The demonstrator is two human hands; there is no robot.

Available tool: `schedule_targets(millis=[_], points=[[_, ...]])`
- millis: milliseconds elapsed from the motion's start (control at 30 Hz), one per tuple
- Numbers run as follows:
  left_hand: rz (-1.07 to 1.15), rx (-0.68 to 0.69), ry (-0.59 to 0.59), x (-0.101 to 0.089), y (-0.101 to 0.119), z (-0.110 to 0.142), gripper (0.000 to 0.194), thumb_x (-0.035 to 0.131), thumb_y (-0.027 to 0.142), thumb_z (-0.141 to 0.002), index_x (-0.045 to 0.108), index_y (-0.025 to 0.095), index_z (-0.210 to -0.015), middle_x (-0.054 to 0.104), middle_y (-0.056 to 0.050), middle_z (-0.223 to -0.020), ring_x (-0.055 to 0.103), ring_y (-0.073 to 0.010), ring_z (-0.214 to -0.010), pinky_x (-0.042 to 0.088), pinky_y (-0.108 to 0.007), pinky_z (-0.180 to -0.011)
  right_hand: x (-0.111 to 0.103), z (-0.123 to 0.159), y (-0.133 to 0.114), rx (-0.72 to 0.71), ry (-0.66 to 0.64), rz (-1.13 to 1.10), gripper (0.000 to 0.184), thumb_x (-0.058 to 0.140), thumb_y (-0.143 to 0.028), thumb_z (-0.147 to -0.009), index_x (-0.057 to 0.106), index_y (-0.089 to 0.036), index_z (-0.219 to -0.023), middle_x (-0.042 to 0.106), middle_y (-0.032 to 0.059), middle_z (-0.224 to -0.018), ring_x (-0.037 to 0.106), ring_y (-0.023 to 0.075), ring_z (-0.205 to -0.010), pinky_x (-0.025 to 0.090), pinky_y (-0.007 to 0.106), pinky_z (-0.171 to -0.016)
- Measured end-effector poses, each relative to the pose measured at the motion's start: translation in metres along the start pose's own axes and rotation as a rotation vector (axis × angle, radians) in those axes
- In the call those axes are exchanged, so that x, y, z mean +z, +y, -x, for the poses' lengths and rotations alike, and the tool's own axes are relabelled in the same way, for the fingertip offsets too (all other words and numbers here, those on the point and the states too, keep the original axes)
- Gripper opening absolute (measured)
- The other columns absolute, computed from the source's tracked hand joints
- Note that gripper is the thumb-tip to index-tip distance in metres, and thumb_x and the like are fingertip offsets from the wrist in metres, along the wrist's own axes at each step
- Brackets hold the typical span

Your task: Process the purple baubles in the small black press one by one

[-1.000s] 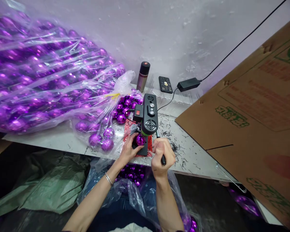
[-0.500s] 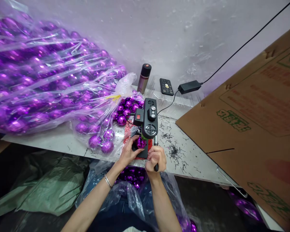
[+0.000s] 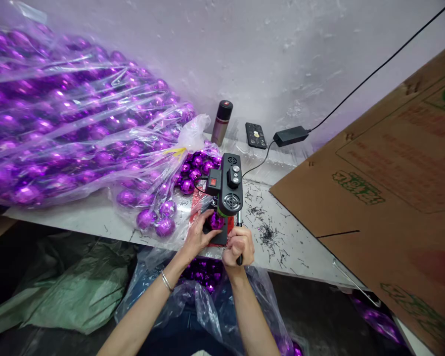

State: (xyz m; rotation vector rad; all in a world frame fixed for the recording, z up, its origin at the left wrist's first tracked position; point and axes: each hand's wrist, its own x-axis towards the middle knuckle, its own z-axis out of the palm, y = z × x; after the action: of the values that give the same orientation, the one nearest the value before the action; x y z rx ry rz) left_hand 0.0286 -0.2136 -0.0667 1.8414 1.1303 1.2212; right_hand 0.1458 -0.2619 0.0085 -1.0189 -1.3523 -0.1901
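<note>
My left hand [image 3: 200,232] grips a shiny purple ball ornament [image 3: 216,220] between thumb and fingers, under the head of a small black hand-lever press [image 3: 231,183]. The ball sits above the press's dark base plate [image 3: 219,238]. Closed in a fist, my right hand [image 3: 239,245] is wrapped around the press's lever [image 3: 239,259], whose black end sticks out below the fingers. Behind the press on its left lie several loose purple balls [image 3: 187,186]. More purple balls [image 3: 203,273] are in an open clear bag on my lap.
A big clear bag [image 3: 77,123] of purple balls fills the left. A bottle [image 3: 221,122], a phone [image 3: 255,135] and a power adapter [image 3: 290,136] stand or lie at the back. Short black bits [image 3: 268,232] litter the table. A cardboard box [image 3: 385,198] leans in at right.
My right hand has drawn the lever slightly left and down towards me, then nearly stopped. My left hand keeps the ball under the press head. The view has shifted slightly.
</note>
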Motion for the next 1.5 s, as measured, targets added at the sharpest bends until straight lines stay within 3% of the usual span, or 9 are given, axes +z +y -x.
schedule_targets(millis=[367, 567, 900, 1033, 1167, 1267, 1367, 1467, 1500], points=[[-0.022, 0.02, -0.008, -0.001, 0.0, 0.0, 0.052, 0.076, 0.032, -0.087, 0.056, 0.022, -0.135, 0.07, -0.012, -0.134, 0.067, -0.0291, -0.127, 0.052, -0.048, -0.111, 0.0, 0.002, 0.004, -0.02, -0.005, 0.002, 0.035, 0.034, -0.023, -0.104, 0.045, -0.023, -0.071, 0.052, -0.0012, -0.071, 0.052, 0.0122, -0.063, 0.044, 0.029, -0.061], [-0.019, 0.001, 0.003, 0.0, 0.001, 0.001, 0.051, 0.077, 0.033, -0.087, 0.058, 0.022, -0.133, 0.071, -0.011, -0.133, 0.068, -0.029, -0.126, 0.051, -0.05, -0.113, -0.003, 0.002, 0.007, -0.121, -0.091, 0.022, 0.035, 0.036, -0.024, -0.105, 0.047, -0.022, -0.073, 0.056, -0.0013, -0.074, 0.054, 0.0103, -0.064, 0.046, 0.025, -0.06], [-0.003, -0.017, 0.061, -0.002, 0.006, 0.0, 0.057, 0.078, 0.04, -0.088, 0.056, 0.023, -0.138, 0.07, -0.013, -0.135, 0.068, -0.0293, -0.127, 0.054, -0.049, -0.111, -0.014, -0.058, -0.036, 0.155, -0.09, -0.038, 0.034, 0.044, -0.013, -0.1, 0.048, -0.022, -0.068, 0.052, -0.0015, -0.065, 0.056, 0.0129, -0.064, 0.042, 0.029, -0.059], [-0.063, 0.128, 0.096, -0.011, 0.015, 0.032, 0.065, 0.075, 0.045, -0.09, 0.05, 0.024, -0.146, 0.069, -0.014, -0.137, 0.067, -0.0294, -0.129, 0.056, -0.047, -0.11, -0.015, -0.067, -0.042, 0.167, -0.111, -0.046, 0.033, 0.044, -0.012, -0.1, 0.048, -0.021, -0.069, 0.053, -0.0014, -0.067, 0.056, 0.0122, -0.065, 0.042, 0.029, -0.06], [-0.094, 0.406, -0.183, -0.012, 0.022, 0.091, 0.082, 0.073, 0.061, -0.085, 0.046, 0.02, -0.151, 0.073, -0.017, -0.13, 0.072, -0.03, -0.121, 0.063, -0.041, -0.1, -0.013, -0.058, -0.039, 0.121, -0.106, -0.041, 0.032, 0.043, -0.008, -0.099, 0.048, -0.021, -0.071, 0.052, -0.0023, -0.067, 0.054, 0.011, -0.065, 0.041, 0.027, -0.06], [-0.147, 0.437, -0.284, -0.012, 0.03, 0.109, 0.08, 0.069, 0.068, -0.084, 0.053, 0.019, -0.145, 0.074, -0.017, -0.127, 0.076, -0.0303, -0.113, 0.066, -0.039, -0.091, -0.012, -0.053, -0.037, 0.095, -0.097, -0.049, 0.033, 0.042, -0.006, -0.098, 0.046, -0.021, -0.07, 0.051, -0.0028, -0.067, 0.054, 0.0106, -0.065, 0.042, 0.027, -0.061], [-0.199, 0.372, -0.119, -0.023, 0.037, 0.073, 0.038, 0.058, 0.036, -0.102, 0.059, 0.022, -0.138, 0.077, -0.011, -0.121, 0.076, -0.0241, -0.112, 0.063, -0.037, -0.098, -0.012, -0.052, -0.036, 0.086, -0.104, -0.05, 0.032, 0.043, -0.006, -0.098, 0.047, -0.021, -0.07, 0.052, -0.0028, -0.067, 0.054, 0.0106, -0.065, 0.042, 0.026, -0.06], [-0.339, 0.154, 0.187, -0.043, 0.034, -0.003, 0.038, 0.046, 0.015, -0.102, 0.059, 0.02, -0.137, 0.072, -0.014, -0.13, 0.068, -0.0247, -0.124, 0.056, -0.044, -0.108, -0.012, -0.051, -0.035, 0.092, -0.1, -0.045, 0.032, 0.044, -0.006, -0.098, 0.048, -0.021, -0.07, 0.054, -0.0022, -0.068, 0.055, 0.0111, -0.065, 0.042, 0.027, -0.06], [-0.407, 0.097, 0.225, -0.05, 0.03, -0.03, 0.041, 0.046, 0.011, -0.099, 0.059, 0.017, -0.137, 0.068, -0.016, -0.135, 0.065, -0.0275, -0.128, 0.052, -0.048, -0.111, -0.012, -0.051, -0.034, 0.094, -0.094, -0.042, 0.032, 0.044, -0.007, -0.098, 0.048, -0.021, -0.07, 0.054, -0.002, -0.068, 0.055, 0.0114, -0.065, 0.042, 0.027, -0.06]])
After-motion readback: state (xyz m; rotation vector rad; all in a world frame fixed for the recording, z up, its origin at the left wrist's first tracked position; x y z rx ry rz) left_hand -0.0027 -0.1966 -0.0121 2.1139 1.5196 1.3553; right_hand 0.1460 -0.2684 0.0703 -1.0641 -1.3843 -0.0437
